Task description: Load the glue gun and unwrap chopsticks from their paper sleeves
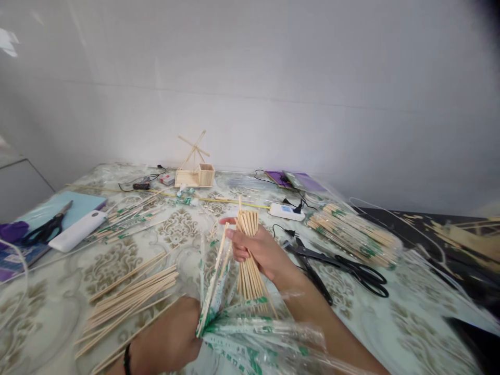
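My right hand (260, 247) is wrapped round a thick bundle of bare wooden chopsticks (250, 276), held upright above the table. Its thumb and forefinger are at the top of a chopstick (215, 268) that rises from my left hand. Closed in a fist, my left hand (170, 333) grips a bunch of clear plastic chopstick wrappers (238, 349) with green print, which fan out to the right under my right forearm. Some wrappers hide the lower ends of the bundle. Beside my left hand, several loose chopsticks (136, 291) lie on the table.
Black scissors (344, 265) and a packed bag of chopsticks (355, 237) lie at the right. A white power strip (287, 211) sits behind my right hand. Farther back stands a stick-built windmill model (194, 174). Wrapped chopsticks (127, 219), a white case (78, 230) and more scissors (50, 224) are left.
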